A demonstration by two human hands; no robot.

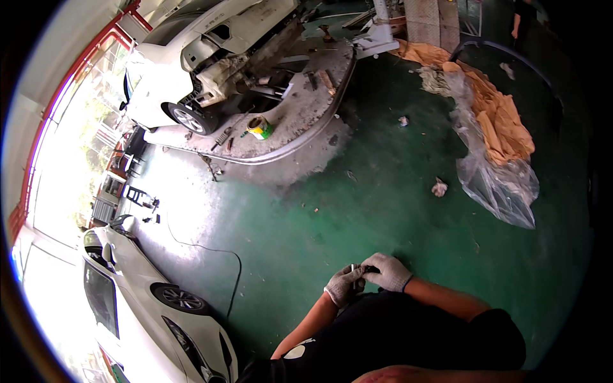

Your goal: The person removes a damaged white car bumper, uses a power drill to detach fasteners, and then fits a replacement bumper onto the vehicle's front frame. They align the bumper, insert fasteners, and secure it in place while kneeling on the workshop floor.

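Note:
Both my hands wear pale knitted work gloves and meet in front of my dark shirt. My left hand (343, 285) is closed around a small tool-like piece (354, 269) with a silvery, upright part. My right hand (387, 272) touches it from the other side, its fingers pinched at a small dark part (370, 270). The exact kind of this piece is too small to make out. Below the hands I see only my shirt and the green floor.
A white car with its front stripped (217, 70) stands on a low platform (300, 124) with a green-yellow can (260, 127). Another white car (143, 306) is at left, near a cable (239, 268). Plastic sheeting (495, 191) and orange cloth (504, 127) lie right. A person (522, 22) stands far right.

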